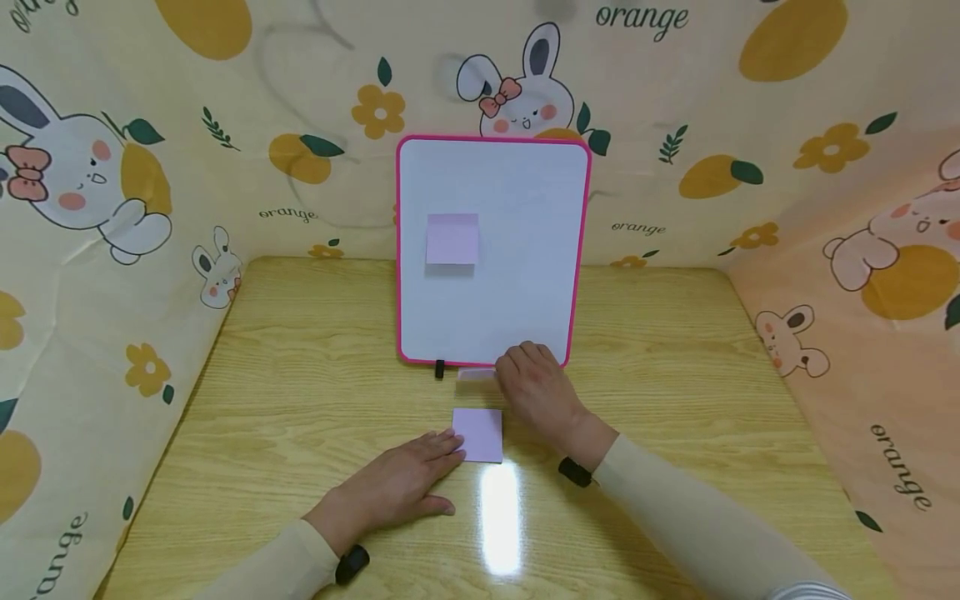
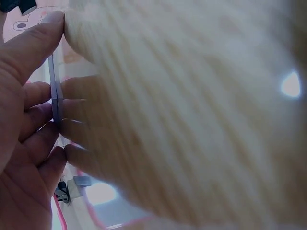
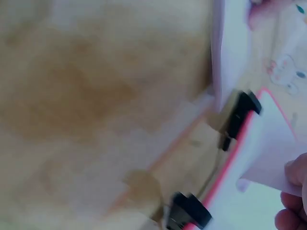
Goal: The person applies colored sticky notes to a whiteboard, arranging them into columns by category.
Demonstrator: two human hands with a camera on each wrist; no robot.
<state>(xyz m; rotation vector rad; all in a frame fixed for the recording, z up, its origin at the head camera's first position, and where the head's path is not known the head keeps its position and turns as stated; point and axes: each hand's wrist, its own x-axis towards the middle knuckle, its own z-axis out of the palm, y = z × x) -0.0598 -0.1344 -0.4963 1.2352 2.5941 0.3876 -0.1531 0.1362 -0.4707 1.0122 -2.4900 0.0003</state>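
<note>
A lilac sticky note pad [image 1: 483, 435] lies on the table in front of the whiteboard. My left hand [image 1: 405, 477] rests beside it with its fingers extended, the fingertips on the pad's left edge. Between thumb and fingers, my right hand [image 1: 536, 396] pinches a single lilac sticky note [image 3: 269, 167] at the whiteboard's lower edge. Seen from the head, that note is nearly edge-on and the hand covers part of it. The white whiteboard [image 1: 517, 250] has a pink frame and stands upright. Another lilac note [image 1: 452, 239] sticks to its left half, its lower edge lifted.
Black clips [image 3: 240, 117] sit at the whiteboard's lower edge. The board stands on a wood-grain table [image 1: 300, 350], close to a back wall covered with rabbit and orange print [image 1: 322, 92]. Similar printed sheets rise at the left and right sides.
</note>
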